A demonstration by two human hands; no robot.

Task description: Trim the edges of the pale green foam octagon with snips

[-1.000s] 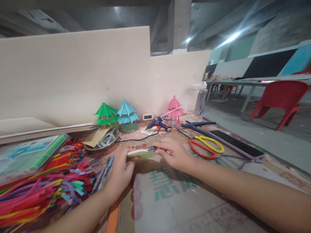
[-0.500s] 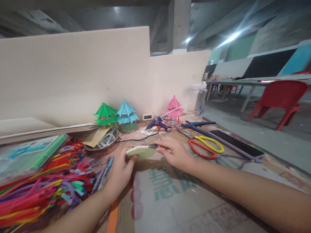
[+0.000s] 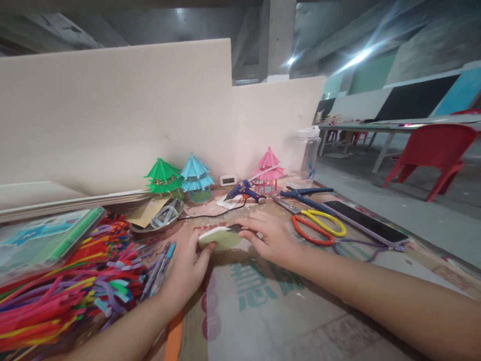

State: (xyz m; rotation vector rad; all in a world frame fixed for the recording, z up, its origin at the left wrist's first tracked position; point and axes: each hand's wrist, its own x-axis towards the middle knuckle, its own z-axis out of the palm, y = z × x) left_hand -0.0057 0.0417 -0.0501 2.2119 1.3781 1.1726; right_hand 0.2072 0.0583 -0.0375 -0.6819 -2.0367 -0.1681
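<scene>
My left hand (image 3: 188, 265) is closed on the left side of a pale green disc with a white rim (image 3: 222, 239), thumb on its near face. The disc is held tilted above the work surface. At its upper right edge, my right hand (image 3: 271, 239) pinches a small dark pointed piece (image 3: 235, 228) between thumb and fingers. The piece's tip touches or overlaps the disc; its exact kind is unclear. Beyond the hands a blue hot glue gun (image 3: 240, 191) lies on a scrap of white paper.
Scissors with red and yellow handles (image 3: 313, 230), blue pliers (image 3: 306, 193) and a phone (image 3: 364, 222) lie right. Colourful pipe cleaners (image 3: 56, 301) and pens (image 3: 163, 265) are left. Green (image 3: 161, 175), blue (image 3: 196, 173) and pink (image 3: 269, 165) paper pavilions stand behind.
The dark piece has shifted slightly left along the disc's edge with my right hand. The disc has turned a little in my left hand.
</scene>
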